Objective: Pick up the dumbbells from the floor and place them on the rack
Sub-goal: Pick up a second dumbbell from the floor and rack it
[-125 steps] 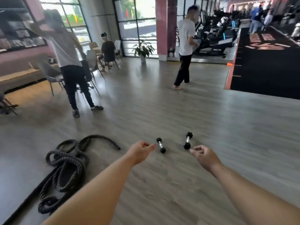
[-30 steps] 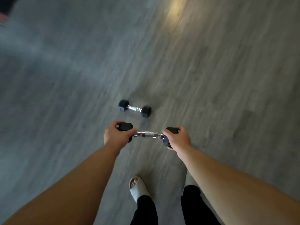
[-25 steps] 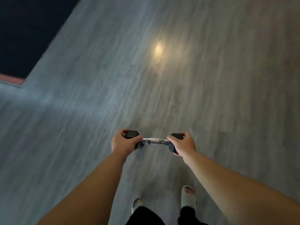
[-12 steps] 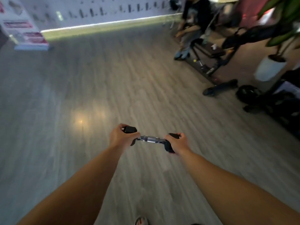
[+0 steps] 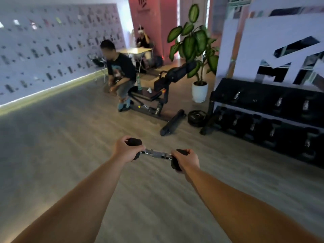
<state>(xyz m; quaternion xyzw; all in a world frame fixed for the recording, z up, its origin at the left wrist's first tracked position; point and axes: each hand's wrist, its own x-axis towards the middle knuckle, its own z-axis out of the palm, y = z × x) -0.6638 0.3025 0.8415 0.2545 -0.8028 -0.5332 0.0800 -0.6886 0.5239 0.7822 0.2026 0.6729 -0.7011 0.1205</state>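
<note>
I hold one small dumbbell [image 5: 157, 153] level in front of me, its chrome handle bare between my hands. My left hand [image 5: 125, 151] grips its black left head and my right hand [image 5: 186, 160] grips its black right head. The black two-tier dumbbell rack [image 5: 259, 95] stands ahead to the right against a white wall, with several dark dumbbells on both shelves. The second dumbbell is out of view.
A black exercise bench [image 5: 157, 102] lies ahead, its foot bar jutting toward me. A person [image 5: 121, 72] sits crouched on it. A weight plate [image 5: 197, 118] and a potted plant [image 5: 194, 55] stand left of the rack. Another person sits at a far table [image 5: 135, 50].
I took the dumbbell off the floor by both heads and turned around with it. The view has lifted from the floor to the bench and the rack, now closer.
</note>
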